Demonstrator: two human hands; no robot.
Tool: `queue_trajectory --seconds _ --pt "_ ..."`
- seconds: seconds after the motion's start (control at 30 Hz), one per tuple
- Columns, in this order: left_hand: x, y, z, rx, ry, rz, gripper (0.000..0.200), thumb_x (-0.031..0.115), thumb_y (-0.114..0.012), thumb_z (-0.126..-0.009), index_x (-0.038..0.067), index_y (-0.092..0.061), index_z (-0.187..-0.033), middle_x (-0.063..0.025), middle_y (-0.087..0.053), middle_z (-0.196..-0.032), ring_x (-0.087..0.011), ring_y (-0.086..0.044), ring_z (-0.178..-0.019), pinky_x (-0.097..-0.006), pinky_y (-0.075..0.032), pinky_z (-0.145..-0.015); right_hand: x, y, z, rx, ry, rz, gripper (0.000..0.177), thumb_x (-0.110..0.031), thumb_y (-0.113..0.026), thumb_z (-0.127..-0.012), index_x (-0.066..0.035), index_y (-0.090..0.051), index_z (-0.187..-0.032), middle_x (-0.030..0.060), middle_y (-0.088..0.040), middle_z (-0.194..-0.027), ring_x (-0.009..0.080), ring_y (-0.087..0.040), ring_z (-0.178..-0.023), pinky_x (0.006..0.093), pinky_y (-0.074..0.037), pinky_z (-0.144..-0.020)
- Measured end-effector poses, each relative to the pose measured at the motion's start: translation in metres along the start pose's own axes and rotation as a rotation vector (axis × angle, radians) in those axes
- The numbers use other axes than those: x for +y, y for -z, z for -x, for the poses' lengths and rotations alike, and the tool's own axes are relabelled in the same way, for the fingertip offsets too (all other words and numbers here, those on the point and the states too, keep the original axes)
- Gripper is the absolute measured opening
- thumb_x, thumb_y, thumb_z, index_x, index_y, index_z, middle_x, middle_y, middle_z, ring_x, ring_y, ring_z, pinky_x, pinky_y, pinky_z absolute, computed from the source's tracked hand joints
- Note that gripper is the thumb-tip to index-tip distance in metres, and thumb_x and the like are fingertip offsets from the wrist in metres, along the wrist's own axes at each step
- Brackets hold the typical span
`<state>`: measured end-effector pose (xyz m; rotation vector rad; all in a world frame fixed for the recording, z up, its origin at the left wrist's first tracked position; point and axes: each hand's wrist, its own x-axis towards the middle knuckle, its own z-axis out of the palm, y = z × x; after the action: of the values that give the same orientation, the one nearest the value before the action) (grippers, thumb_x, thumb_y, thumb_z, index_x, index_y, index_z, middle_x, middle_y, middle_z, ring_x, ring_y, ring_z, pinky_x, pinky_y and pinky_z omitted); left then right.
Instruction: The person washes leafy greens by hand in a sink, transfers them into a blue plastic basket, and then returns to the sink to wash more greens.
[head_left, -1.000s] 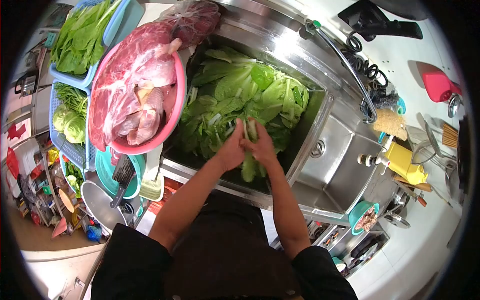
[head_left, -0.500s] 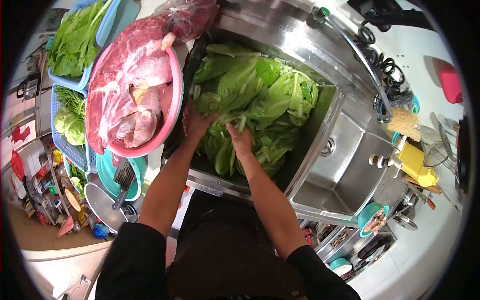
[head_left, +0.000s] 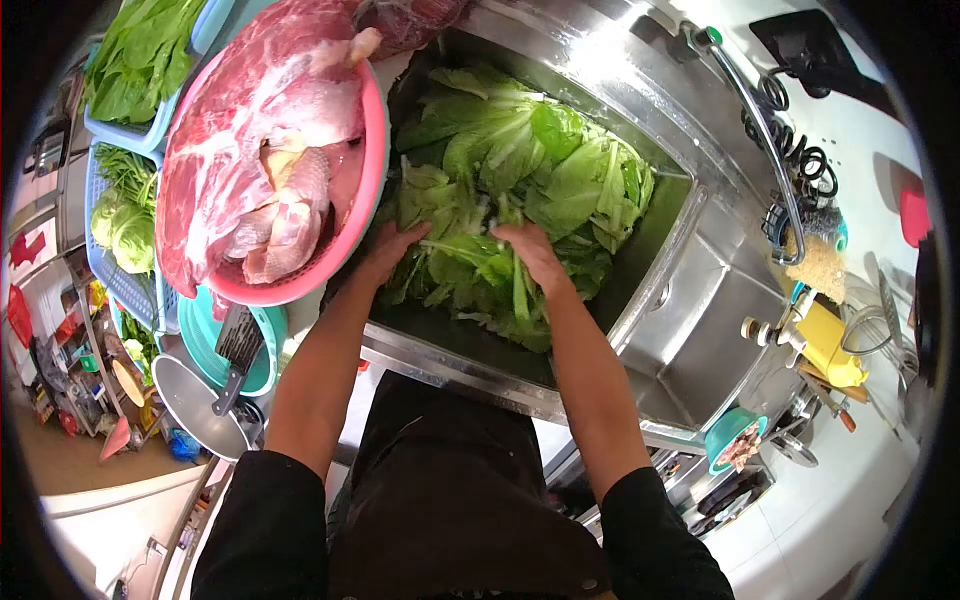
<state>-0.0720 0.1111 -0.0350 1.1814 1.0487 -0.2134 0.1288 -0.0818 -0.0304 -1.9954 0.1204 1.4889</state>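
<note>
Large green lettuce leaves (head_left: 590, 180) lie wet in the deep metal sink basin (head_left: 655, 235). At the left side of the heap, my left hand (head_left: 398, 248) has its thumb over some leaves, with the other fingers partly hidden among them. My right hand (head_left: 532, 252) is in the front middle of the heap, its thumb pointing left across a pale stalk and its fingers curled down into the leaves. Loose leaves and stalks lie between the two hands. Their undersides and the basin's floor are hidden.
Left of the sink, a pink basin (head_left: 375, 175) holds raw meat (head_left: 250, 110) and poultry. Beyond are blue baskets (head_left: 100, 180) of vegetables and a cleaver (head_left: 238, 345) on a teal basin. A second sink bowl (head_left: 700, 300) and a curved faucet (head_left: 770, 150) are on the right.
My hands have moved apart, the right one shifting to the right. Leaves between them have been turned and pushed about. The whole view has also shifted slightly.
</note>
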Motion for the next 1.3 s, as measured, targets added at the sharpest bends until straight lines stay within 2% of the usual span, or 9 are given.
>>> queue_trajectory --seconds 0.23,0.37,0.47,0.6,0.8,1.0,1.13,1.23,1.3 --pt "-0.021 -0.005 -0.021 0.206 0.024 0.124 0.075 0.049 -0.068 -0.085 0.001 -0.047 -0.139 -0.0143 -0.052 -0.138 -0.0246 -0.048 -0.126 -0.0381 -0.036 -0.106 -0.014 0.007 0.016 0.040 0.003 -0.119 0.114 -0.049 -0.075 -0.076 0.010 -0.011 -0.151 0.0283 -0.020 -0.156 0.0362 -0.028 -0.143 0.0436 -0.026 -0.115" --pt "-0.009 -0.034 -0.016 0.018 0.206 0.187 0.065 0.048 -0.068 -0.086 0.001 -0.057 -0.131 -0.0139 -0.060 -0.126 -0.0231 -0.052 -0.119 -0.0417 -0.037 -0.102 -0.027 -0.043 0.004 -0.290 0.148 -0.142 0.084 -0.047 -0.078 -0.074 0.013 -0.054 -0.127 0.0259 -0.060 -0.126 0.0315 -0.059 -0.114 0.0378 -0.045 -0.097" --pt "-0.044 -0.031 -0.029 0.024 0.212 0.160 0.058 0.040 -0.072 -0.083 0.001 -0.061 -0.124 -0.0121 -0.064 -0.117 -0.0220 -0.057 -0.108 -0.0396 -0.044 -0.091 -0.013 -0.064 -0.017 -0.214 0.269 -0.216 0.063 -0.040 -0.082 -0.072 0.011 -0.067 -0.106 0.0192 -0.069 -0.107 0.0265 -0.066 -0.094 0.0357 -0.049 -0.086" --pt "-0.028 -0.031 -0.019 -0.032 0.204 0.431 0.059 0.033 -0.072 -0.084 0.004 -0.054 -0.132 -0.0123 -0.060 -0.125 -0.0272 -0.059 -0.111 -0.0422 -0.047 -0.094 -0.008 -0.033 -0.012 -0.112 0.094 -0.018 0.049 -0.026 -0.080 -0.076 0.005 -0.066 -0.110 0.0118 -0.068 -0.103 0.0194 -0.061 -0.095 0.0338 -0.047 -0.086" --pt "0.018 -0.004 -0.008 0.248 0.177 -0.214 0.067 0.035 -0.075 -0.082 0.001 -0.050 -0.134 -0.0160 -0.060 -0.125 -0.0301 -0.057 -0.114 -0.0419 -0.044 -0.099 0.012 0.017 0.017 -0.169 0.063 -0.271 0.071 -0.029 -0.083 -0.075 0.005 -0.051 -0.128 0.0154 -0.061 -0.121 0.0247 -0.056 -0.113 0.0381 -0.042 -0.098" --pt "0.005 -0.032 0.020 0.779 -0.382 -0.556 0.064 0.018 -0.074 -0.080 -0.001 -0.047 -0.134 -0.0228 -0.050 -0.137 -0.0328 -0.048 -0.128 -0.0428 -0.037 -0.106 -0.006 0.031 0.049 -0.090 0.127 -0.192 0.067 -0.027 -0.081 -0.076 0.006 -0.051 -0.127 0.0157 -0.063 -0.118 0.0257 -0.058 -0.110 0.0380 -0.042 -0.099" --pt "0.084 -0.106 0.088 0.278 -0.697 -0.385 0.057 0.008 -0.066 -0.084 0.002 -0.045 -0.137 -0.0221 -0.046 -0.141 -0.0368 -0.039 -0.136 -0.0448 -0.033 -0.112 0.023 0.037 0.027 -0.071 0.146 -0.143 0.051 -0.024 -0.079 -0.075 0.000 -0.063 -0.116 0.0100 -0.067 -0.109 0.0232 -0.062 -0.097 0.0350 -0.046 -0.089" --pt "0.067 -0.129 0.045 -0.044 -0.587 -0.420 0.071 0.029 -0.067 -0.089 -0.003 -0.034 -0.143 -0.0299 -0.035 -0.145 -0.0423 -0.035 -0.137 -0.0456 -0.031 -0.113 0.026 0.043 0.025 -0.171 0.219 -0.149 0.055 -0.026 -0.079 -0.075 0.001 -0.060 -0.120 0.0128 -0.065 -0.114 0.0245 -0.061 -0.102 0.0356 -0.046 -0.091" --pt "0.044 -0.145 0.014 0.091 -0.346 -0.386 0.085 0.046 -0.065 -0.088 -0.003 -0.030 -0.146 -0.0279 -0.035 -0.147 -0.0409 -0.035 -0.138 -0.0440 -0.030 -0.114 0.021 0.045 0.024 -0.244 0.226 -0.153 0.068 -0.029 -0.080 -0.077 0.004 -0.053 -0.130 0.0177 -0.060 -0.125 0.0261 -0.058 -0.112 0.0365 -0.045 -0.093"
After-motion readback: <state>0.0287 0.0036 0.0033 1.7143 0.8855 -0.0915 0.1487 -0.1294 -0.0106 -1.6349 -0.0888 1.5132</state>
